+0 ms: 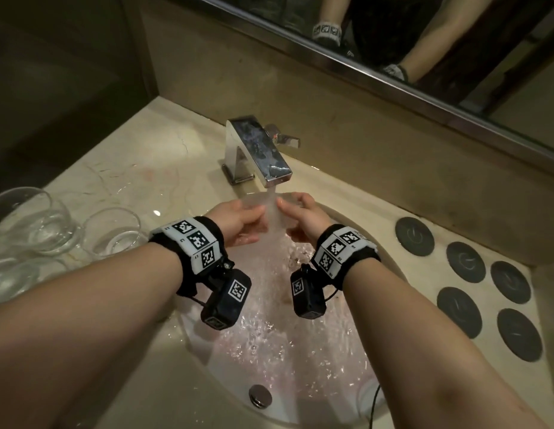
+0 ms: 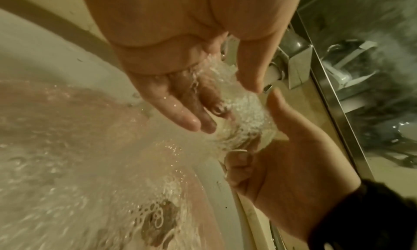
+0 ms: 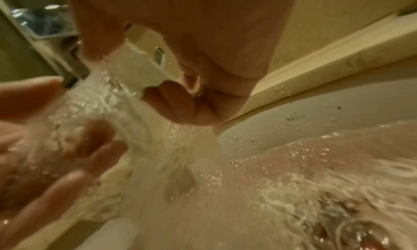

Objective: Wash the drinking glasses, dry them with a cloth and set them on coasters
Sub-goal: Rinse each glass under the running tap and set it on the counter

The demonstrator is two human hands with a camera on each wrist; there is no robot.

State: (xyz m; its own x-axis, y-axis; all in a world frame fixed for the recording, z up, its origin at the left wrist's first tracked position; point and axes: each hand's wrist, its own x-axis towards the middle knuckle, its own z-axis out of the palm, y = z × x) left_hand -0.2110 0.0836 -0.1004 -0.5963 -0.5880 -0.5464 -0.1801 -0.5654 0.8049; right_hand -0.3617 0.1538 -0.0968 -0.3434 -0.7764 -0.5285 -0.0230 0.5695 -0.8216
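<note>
Under the running chrome faucet (image 1: pixel 258 151), a clear drinking glass (image 1: pixel 271 218) is held between both hands above the sink basin (image 1: pixel 300 351), with the water stream (image 1: pixel 272 199) pouring onto it and splashing down into the bowl. The left hand (image 1: pixel 238 222) has its grip on the glass from the left side: in the left wrist view its fingers (image 2: pixel 180 109) lie fairly straight along the wet glass (image 2: pixel 237 114) with the thumb on the far side. The right hand (image 1: pixel 303 218) has its grip grasping the glass from the right, fingers curled around it, as the right wrist view shows with the knuckles (image 3: pixel 180 104) bent against the stream. The glass is blurred by foaming water, so its tilt cannot be told. On the counter (image 1: pixel 130 168) to the left of the basin stand more clear glasses (image 1: pixel 111 232), close together near the edge. To the right of the basin, six dark round coasters (image 1: pixel 464 261) lie on the counter. A mirror (image 1: pixel 424 41) runs along the wall behind the faucet.
</note>
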